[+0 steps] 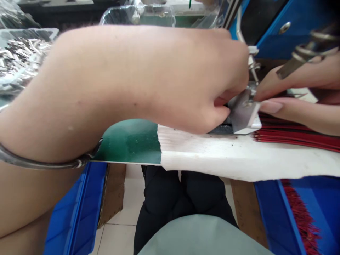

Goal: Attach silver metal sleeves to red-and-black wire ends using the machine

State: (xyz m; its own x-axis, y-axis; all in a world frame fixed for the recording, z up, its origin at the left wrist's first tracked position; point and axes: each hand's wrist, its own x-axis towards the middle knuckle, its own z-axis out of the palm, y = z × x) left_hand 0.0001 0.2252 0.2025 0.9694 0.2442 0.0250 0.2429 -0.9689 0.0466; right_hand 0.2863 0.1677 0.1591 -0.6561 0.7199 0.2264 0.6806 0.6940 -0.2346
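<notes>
My left hand point(212, 81) reaches across the bench with its fingers curled tight around a small shiny metal piece point(243, 109) at the foot of a blue machine point(278, 24). My right hand point(297, 99) comes in from the right, its fingers pinched on the same metal piece from the other side, right under the machine's metal tooling point(252, 65). A bundle of red wires point(297, 136) lies under my right hand on a white cloth point(225, 156). A dark bracelet point(39, 163) circles my left wrist.
The green bench top point(130, 141) ends just in front of me. Trays of shiny metal parts point(18, 60) stand at the far left. Blue bins sit below the bench at left point(74, 216) and right point(313, 209), the right one holding red wires. My dark trousers point(180, 202) show below.
</notes>
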